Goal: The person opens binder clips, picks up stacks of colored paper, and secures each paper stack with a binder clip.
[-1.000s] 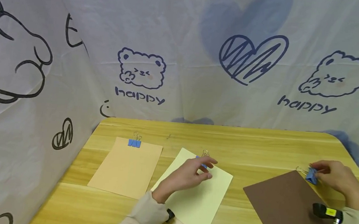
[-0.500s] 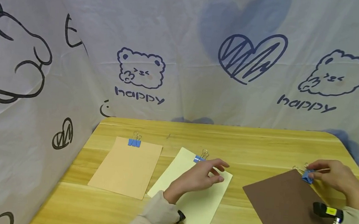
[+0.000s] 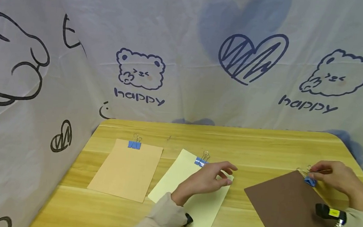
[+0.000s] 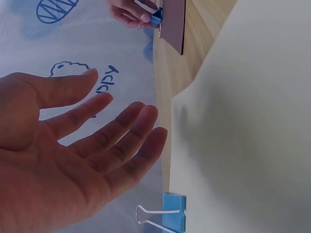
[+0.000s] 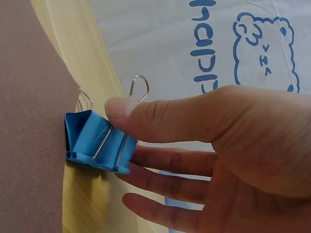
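Note:
At the far corner of a dark brown sheet, my right hand pinches a blue binder clip between thumb and fingers. In the right wrist view the thumb lies over one wire handle, and the clip's body sits right at the sheet's edge. The other handle stands up beside the sheet. My left hand hovers palm sideways over a pale yellow sheet, fingers loosely spread and holding nothing. Another blue binder clip grips that sheet's top edge, just beyond the left hand.
An orange-tan sheet lies at the left with its own blue binder clip on the top edge. All sheets lie on a wood-grain table. A white printed cloth hangs behind and along the left side.
My left hand has moved right across the pale yellow sheet, uncovering its clip. The binder clip in my right hand has shifted slightly left and turned at the brown sheet's corner.

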### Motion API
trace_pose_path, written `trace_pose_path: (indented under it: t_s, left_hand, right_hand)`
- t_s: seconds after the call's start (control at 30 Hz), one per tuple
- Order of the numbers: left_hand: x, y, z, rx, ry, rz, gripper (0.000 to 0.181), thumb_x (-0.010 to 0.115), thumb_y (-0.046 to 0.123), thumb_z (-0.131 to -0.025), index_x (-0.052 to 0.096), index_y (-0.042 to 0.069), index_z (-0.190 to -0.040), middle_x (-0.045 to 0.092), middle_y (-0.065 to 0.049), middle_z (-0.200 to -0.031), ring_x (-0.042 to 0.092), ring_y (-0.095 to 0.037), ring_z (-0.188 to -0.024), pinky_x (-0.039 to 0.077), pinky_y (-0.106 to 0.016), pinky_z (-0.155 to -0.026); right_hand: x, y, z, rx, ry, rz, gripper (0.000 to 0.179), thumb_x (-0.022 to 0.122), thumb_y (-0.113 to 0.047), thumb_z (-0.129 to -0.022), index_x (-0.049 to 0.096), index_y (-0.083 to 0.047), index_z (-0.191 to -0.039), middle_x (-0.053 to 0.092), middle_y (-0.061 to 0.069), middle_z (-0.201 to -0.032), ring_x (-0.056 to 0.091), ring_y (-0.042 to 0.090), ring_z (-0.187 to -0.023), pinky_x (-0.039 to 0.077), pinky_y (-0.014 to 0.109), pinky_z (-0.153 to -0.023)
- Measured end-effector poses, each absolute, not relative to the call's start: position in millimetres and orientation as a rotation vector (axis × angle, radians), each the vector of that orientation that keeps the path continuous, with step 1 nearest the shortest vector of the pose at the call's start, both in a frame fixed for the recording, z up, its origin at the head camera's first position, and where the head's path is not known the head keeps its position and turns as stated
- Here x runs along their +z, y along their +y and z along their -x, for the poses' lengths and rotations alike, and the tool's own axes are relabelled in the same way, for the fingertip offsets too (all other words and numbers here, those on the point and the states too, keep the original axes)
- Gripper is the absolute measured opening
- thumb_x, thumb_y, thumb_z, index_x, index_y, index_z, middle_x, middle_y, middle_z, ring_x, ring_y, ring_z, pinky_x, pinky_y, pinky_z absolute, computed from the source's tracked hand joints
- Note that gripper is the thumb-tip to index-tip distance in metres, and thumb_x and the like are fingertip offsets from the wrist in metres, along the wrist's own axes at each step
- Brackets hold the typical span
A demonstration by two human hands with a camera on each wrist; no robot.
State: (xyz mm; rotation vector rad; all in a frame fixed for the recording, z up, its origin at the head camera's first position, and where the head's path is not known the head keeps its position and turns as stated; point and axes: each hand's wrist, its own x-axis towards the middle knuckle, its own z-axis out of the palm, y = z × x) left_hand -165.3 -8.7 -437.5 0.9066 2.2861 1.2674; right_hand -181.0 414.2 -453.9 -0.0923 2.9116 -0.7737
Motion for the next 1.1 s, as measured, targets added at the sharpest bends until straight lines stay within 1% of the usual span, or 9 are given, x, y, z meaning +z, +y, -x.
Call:
trace_pose_path:
  t_s: [0.2,0.4,0.5,0.57,0.67,0.8,0.93,1.0,1.1]
  left_hand:
    - [-439.7,2.6,166.8,1.246,2.301,-0.881,0.038,0.064,0.013,-0.103,0.059,0.009,-0.141,0.065,-0.013,-0.133,0.064,-0.009,-0.11,0.051,-0.02,-0.087]
    - [-442.4,14.6,167.9,1.273,2.276,-0.872,0.037,0.064,0.012,-0.103,0.059,0.009,-0.14,0.064,-0.01,-0.134,0.064,-0.014,-0.115,0.05,-0.02,-0.089]
    - [-445.0,20.3,167.9,1.298,2.25,-0.869,0.037,0.065,0.01,-0.102,0.06,0.008,-0.139,0.064,-0.009,-0.134,0.063,-0.017,-0.117,0.05,-0.02,-0.09]
    - [-447.3,24.4,167.4,1.304,2.242,-0.868,0.037,0.066,0.008,-0.101,0.061,0.006,-0.137,0.064,-0.01,-0.134,0.062,-0.019,-0.119,0.049,-0.021,-0.091]
    - [-450.0,32.3,166.3,1.275,2.257,-0.869,0.038,0.069,0.01,-0.099,0.062,0.008,-0.136,0.064,-0.008,-0.134,0.061,-0.016,-0.12,0.049,-0.022,-0.094]
    - [-453.4,46.1,165.2,1.162,2.318,-0.913,0.04,0.072,0.015,-0.098,0.063,0.011,-0.137,0.064,-0.002,-0.134,0.06,-0.01,-0.121,0.047,-0.019,-0.096]
    - [-456.0,57.9,163.9,1.051,2.359,-0.948,0.042,0.073,0.016,-0.098,0.063,0.01,-0.138,0.064,0.001,-0.136,0.06,-0.008,-0.122,0.046,-0.017,-0.095]
    - [-457.2,62.0,164.0,1.005,2.377,-0.955,0.044,0.073,0.018,-0.098,0.062,0.01,-0.14,0.063,0.003,-0.137,0.059,-0.008,-0.123,0.046,-0.016,-0.095]
    - [-458.9,68.7,165.5,0.927,2.408,-0.972,0.048,0.072,0.023,-0.099,0.059,0.008,-0.143,0.063,0.002,-0.139,0.059,-0.008,-0.124,0.045,-0.015,-0.095]
  right_hand:
    - [-449.8,414.1,182.2,-0.784,2.913,0.089,0.022,0.078,-0.02,-0.092,0.069,0.0,-0.089,0.07,0.02,-0.095,0.067,0.052,-0.095,0.056,0.056,-0.078]
    - [-447.6,412.6,183.2,-0.815,2.916,0.124,0.02,0.076,-0.021,-0.095,0.071,-0.003,-0.087,0.071,0.021,-0.099,0.07,0.045,-0.092,0.057,0.04,-0.069]
    - [-446.8,413.2,182.5,-0.835,2.928,0.116,0.022,0.076,-0.025,-0.095,0.07,-0.006,-0.085,0.071,0.018,-0.098,0.07,0.042,-0.092,0.054,0.034,-0.065]
    - [-446.7,414.3,180.6,-0.852,2.949,0.085,0.026,0.077,-0.029,-0.094,0.068,-0.008,-0.082,0.071,0.015,-0.097,0.069,0.036,-0.09,0.051,0.03,-0.062]
    - [-447.1,418.3,175.9,-0.868,2.997,0.002,0.032,0.08,-0.035,-0.091,0.066,-0.007,-0.083,0.069,0.013,-0.094,0.066,0.029,-0.088,0.048,0.028,-0.06]
    - [-448.6,424.3,169.6,-0.911,3.037,-0.128,0.048,0.083,-0.034,-0.089,0.061,0.006,-0.102,0.07,0.019,-0.091,0.065,0.034,-0.084,0.047,0.028,-0.058]
    - [-448.7,430.1,166.6,-0.901,3.049,-0.166,0.068,0.081,-0.028,-0.091,0.047,0.017,-0.127,0.069,0.024,-0.088,0.066,0.042,-0.082,0.049,0.034,-0.058]
    - [-447.3,432.6,165.7,-0.87,3.057,-0.164,0.072,0.08,-0.027,-0.092,0.043,0.019,-0.132,0.069,0.024,-0.087,0.065,0.046,-0.084,0.048,0.035,-0.059]
    - [-444.2,434.2,164.5,-0.852,3.055,-0.163,0.069,0.079,-0.027,-0.093,0.045,0.02,-0.13,0.069,0.024,-0.087,0.063,0.049,-0.087,0.048,0.034,-0.059]
